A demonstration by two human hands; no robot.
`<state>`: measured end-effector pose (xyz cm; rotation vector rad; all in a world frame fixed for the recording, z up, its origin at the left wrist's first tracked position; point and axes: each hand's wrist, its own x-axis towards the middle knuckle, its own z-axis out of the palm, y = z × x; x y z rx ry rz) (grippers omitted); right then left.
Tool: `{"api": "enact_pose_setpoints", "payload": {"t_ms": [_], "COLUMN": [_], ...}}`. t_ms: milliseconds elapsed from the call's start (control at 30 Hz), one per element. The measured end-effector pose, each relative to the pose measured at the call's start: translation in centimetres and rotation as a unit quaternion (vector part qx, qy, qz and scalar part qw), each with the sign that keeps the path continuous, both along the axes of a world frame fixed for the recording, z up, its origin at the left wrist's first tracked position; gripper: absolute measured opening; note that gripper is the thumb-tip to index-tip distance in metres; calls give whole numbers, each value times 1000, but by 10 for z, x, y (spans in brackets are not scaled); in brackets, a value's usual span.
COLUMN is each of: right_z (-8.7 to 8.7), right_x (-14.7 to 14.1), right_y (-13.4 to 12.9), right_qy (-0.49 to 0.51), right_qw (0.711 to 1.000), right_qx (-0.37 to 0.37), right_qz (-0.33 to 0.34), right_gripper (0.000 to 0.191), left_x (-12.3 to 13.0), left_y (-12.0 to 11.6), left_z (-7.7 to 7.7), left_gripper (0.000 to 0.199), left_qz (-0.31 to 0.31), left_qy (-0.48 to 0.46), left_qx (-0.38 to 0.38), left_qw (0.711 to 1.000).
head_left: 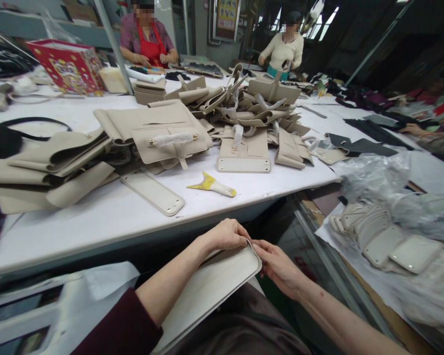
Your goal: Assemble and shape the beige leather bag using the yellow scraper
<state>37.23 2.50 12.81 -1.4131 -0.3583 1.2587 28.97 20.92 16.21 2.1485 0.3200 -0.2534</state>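
Observation:
A flat, pale beige leather-like panel [210,286] with a rounded corner lies slanted across my lap, its edge showing more than one layer. My left hand [227,235] is closed on its far edge close to the corner, fingertips bent over the rim. Right beside it, my right hand [277,264] pinches the same corner between thumb and fingers. Part of the panel is hidden under my left forearm. On the table beyond lie a yellow, pointed flat tool [210,184] with a whitish wrapped handle and a long beige bag base [153,192] with metal studs.
Beige bag bodies with plastic-wrapped handles [173,140] are heaped over the white table [96,236]. Folded beige pieces [55,167] lie left. Studded base pieces [385,244] and clear plastic [377,172] are at right. Two co-workers [148,39] stand behind; another person's hand shows far right.

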Motion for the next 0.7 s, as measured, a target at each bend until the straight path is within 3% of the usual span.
{"api": "enact_pose_setpoints", "payload": {"t_ms": [133, 267, 433, 567, 700], "right_z": [8, 15, 23, 29, 30], "right_x": [6, 16, 27, 35, 41], "right_y": [4, 12, 24, 36, 44], "right_qy": [-87, -184, -226, -196, -194], "right_qw": [990, 960, 923, 899, 875], "right_qx": [-48, -102, -142, -184, -197], "right_qz": [98, 186, 277, 345, 397], "right_gripper": [58, 66, 66, 69, 73], "left_x": [0, -1, -12, -45, -108], "left_y": [-2, 0, 11, 20, 18], "left_z": [1, 4, 11, 23, 35], "left_gripper": [34, 34, 42, 51, 49], "left_qz": [9, 8, -13, 5, 123], "left_qy": [7, 15, 17, 2, -29], "left_qx": [8, 6, -17, -9, 69], "left_qw": [1000, 1000, 1000, 1000, 990]}}
